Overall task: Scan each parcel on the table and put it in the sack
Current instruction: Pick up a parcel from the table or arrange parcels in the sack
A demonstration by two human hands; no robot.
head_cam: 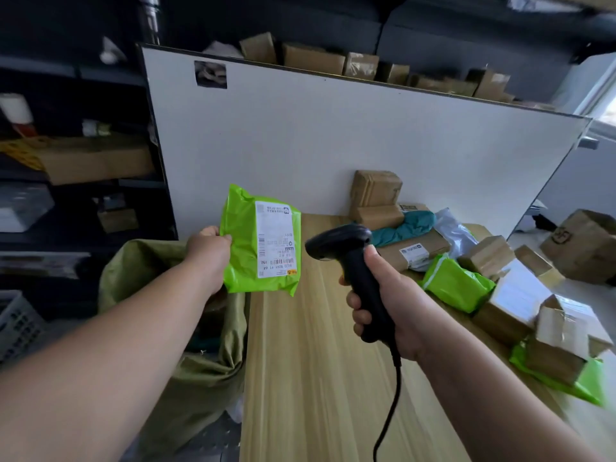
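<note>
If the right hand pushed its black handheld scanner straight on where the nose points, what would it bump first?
Probably the bright green plastic parcel held by the left hand, though depth is unclear.

On the green parcel (243,255) the white label (275,240) carries barcodes, "RNL" and "91 64", turned sideways; the rest is too small to read. The sticker (415,253) on the brown parcel (436,243) is blurred. The dark scrawl on the cardboard box (590,248) is illegible.

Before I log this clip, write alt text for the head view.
The left hand holds up a labelled green mailer; the right hand grips a black scanner pointed toward it. An open sack stands left of the wooden table, more parcels piled on its right.
</note>
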